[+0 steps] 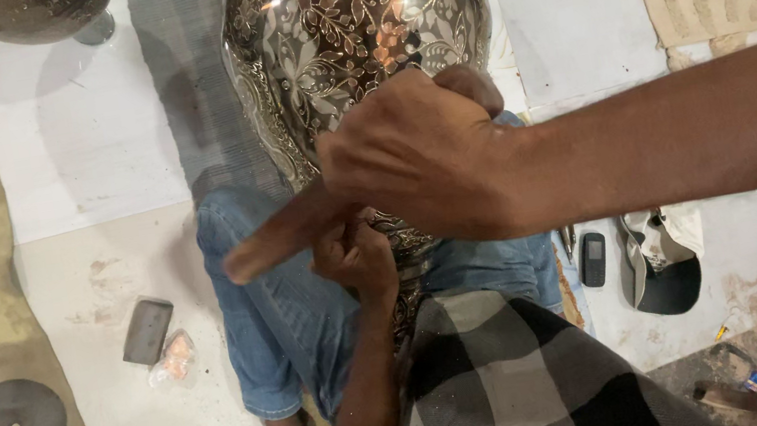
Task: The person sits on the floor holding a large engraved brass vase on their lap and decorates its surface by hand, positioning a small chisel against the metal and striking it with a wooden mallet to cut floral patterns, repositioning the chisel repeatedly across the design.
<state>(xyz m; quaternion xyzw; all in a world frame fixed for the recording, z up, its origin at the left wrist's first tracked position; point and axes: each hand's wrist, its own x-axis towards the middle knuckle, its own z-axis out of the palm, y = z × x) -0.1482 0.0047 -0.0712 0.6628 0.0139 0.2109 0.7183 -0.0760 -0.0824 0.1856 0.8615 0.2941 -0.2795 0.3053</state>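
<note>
We see the large silver metal vase engraved with leaves [350,35] resting on our denim-clad lap. Our right hand [411,162] lies across its neck, forefinger extended; our left hand [357,259] is closed below, gripping the vase's lower part.

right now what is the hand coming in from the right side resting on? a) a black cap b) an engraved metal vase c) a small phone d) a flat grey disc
b: the right hand lies on the lower body of the engraved metal vase with its forefinger stretched out, while the left hand sits below at the vase's narrow base, over the blue jeans.
</note>
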